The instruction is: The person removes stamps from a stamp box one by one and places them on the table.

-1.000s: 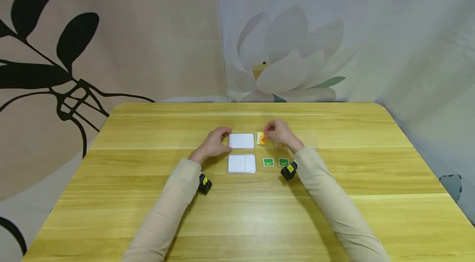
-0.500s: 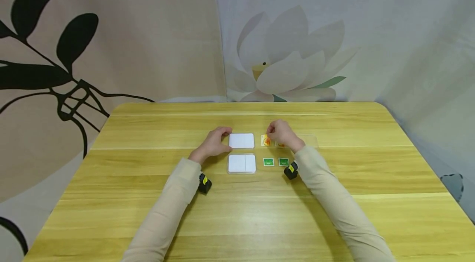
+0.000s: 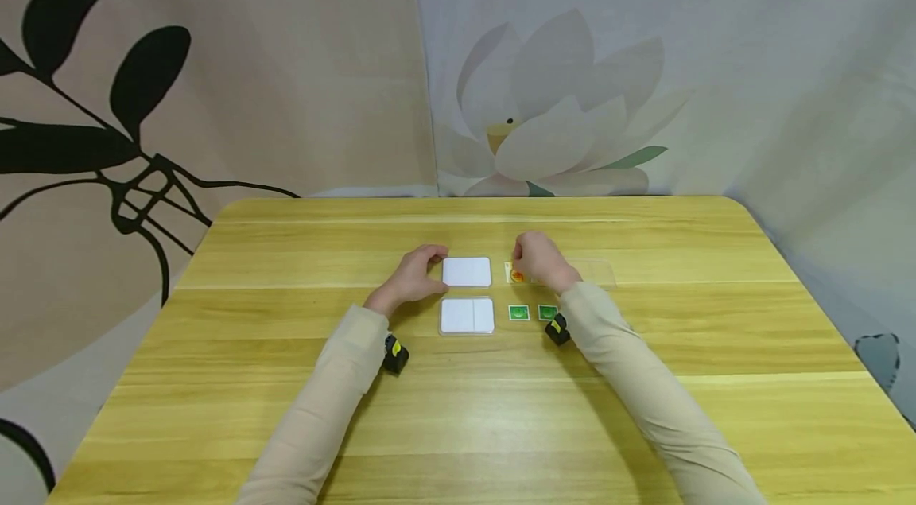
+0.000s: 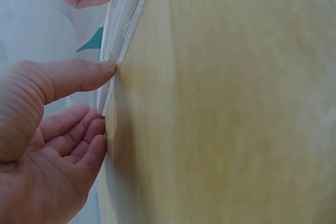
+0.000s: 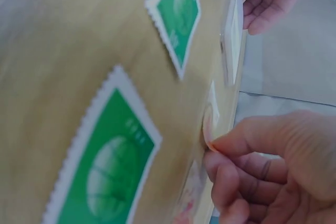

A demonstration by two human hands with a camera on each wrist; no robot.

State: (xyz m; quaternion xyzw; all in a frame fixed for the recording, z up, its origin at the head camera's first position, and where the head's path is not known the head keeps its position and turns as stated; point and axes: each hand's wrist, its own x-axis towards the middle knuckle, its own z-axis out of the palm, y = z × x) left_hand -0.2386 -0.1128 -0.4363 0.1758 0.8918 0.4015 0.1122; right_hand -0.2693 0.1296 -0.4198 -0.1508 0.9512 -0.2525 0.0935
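My left hand [image 3: 411, 276] holds the left end of the upper clear flat case with a white inside [image 3: 467, 272], thumb at the near corner and fingertips at the far one. With thumb and forefinger my right hand [image 3: 541, 258] pinches an orange-and-white postage stamp [image 5: 209, 116], which bends slightly upward at the table. A second orange stamp [image 5: 190, 198] lies close by, covered by the right hand in the head view. Two green stamps with white toothed edges, a left one [image 3: 518, 312] and a right one [image 3: 547, 312], lie nearer me.
A second clear case with a white inside [image 3: 467, 316] lies just in front of the upper one. Under and beyond the right hand a thin transparent sheet [image 3: 601, 273] lies on the wooden table [image 3: 458, 409]. A printed curtain [image 3: 343, 75] hangs behind.
My right hand has shifted the pinched orange stamp slightly right, away from the upper case, and now covers the second orange stamp in the head view. The left hand has stayed put.
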